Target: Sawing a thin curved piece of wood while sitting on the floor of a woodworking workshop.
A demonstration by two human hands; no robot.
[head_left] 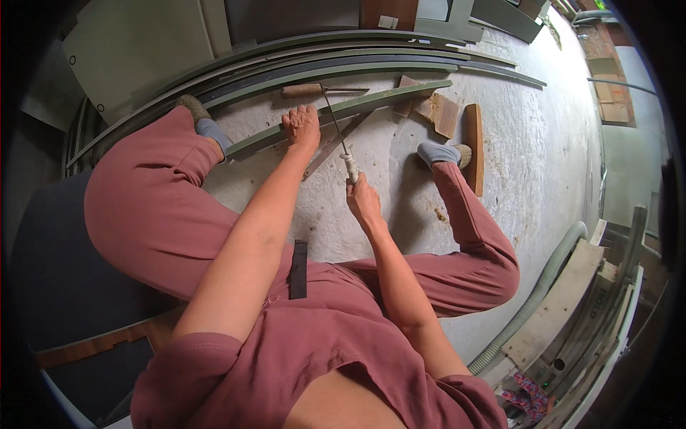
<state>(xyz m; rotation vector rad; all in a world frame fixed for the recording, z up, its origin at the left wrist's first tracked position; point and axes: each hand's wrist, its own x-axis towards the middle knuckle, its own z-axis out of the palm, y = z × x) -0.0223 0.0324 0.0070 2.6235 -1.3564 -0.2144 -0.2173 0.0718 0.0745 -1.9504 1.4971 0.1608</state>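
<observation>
A long green bar (364, 105) lies slantwise across the floor in front of me. My left hand (301, 127) rests on it with curled fingers, gripping it near its middle. In my right hand (364, 199) is a tool with a white handle (351, 166) and a long thin metal shaft, closed in my fingers. The shaft points away from me and crosses over the bar, just right of my left hand. Beyond the bar lies another tool with a brown wooden handle (301, 91) and a thin dark blade. A narrow brown strip (336, 145) passes beneath the bar.
Several long green and grey profiles (336, 69) lie along the far side. Wood pieces (437, 114) sit near the bar's right end, and a brown board (474, 150) stands beside my right foot. At the right are a ribbed hose (529, 307) and stacked boards (554, 307).
</observation>
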